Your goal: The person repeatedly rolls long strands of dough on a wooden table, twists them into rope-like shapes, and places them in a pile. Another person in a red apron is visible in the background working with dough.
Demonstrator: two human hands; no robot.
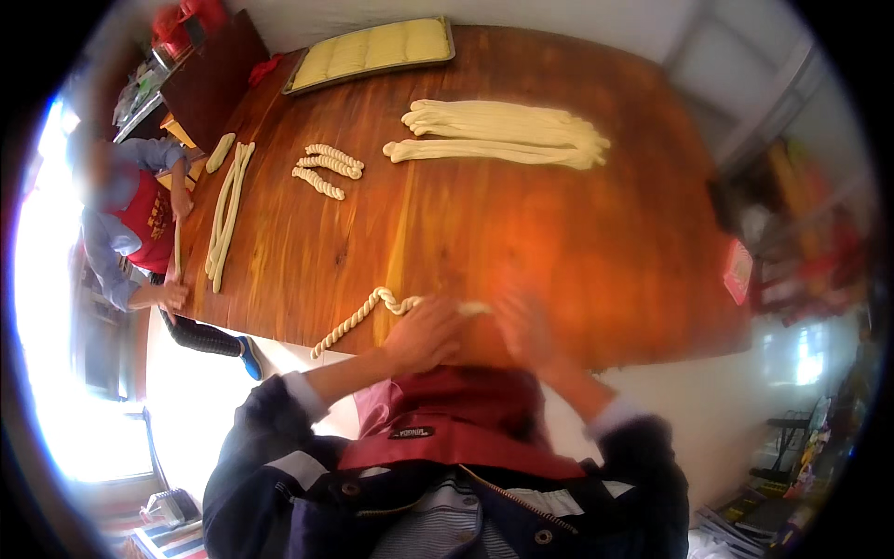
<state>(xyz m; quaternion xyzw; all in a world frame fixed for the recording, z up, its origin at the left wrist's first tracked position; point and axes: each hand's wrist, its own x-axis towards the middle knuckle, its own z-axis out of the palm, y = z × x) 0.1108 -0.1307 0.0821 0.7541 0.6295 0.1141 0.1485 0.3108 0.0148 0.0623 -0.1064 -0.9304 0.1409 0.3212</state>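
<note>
A long twisted dough rope (pixel 349 332) lies at the near edge of the wooden table (pixel 489 209), bent upward near its middle. My left hand (pixel 426 335) rests over the rope's right part, fingers curled down on it; whether it grips is hidden. Just right of the rope's short visible end, my right hand (pixel 520 328) is blurred, its fingers apart with no dough seen in it. Several short twisted dough pieces (pixel 328 162) lie left of the table's middle. Farther back, a bundle of long untwisted dough strands (pixel 503 122) lies beside a separate folded strand (pixel 482 150).
A metal tray (pixel 370 70) of yellow dough blocks stands at the far edge. At the left, a co-worker in a red apron (pixel 150 223) handles a dough strand near long strips (pixel 227 216). A pink packet (pixel 738 271) lies at the right edge.
</note>
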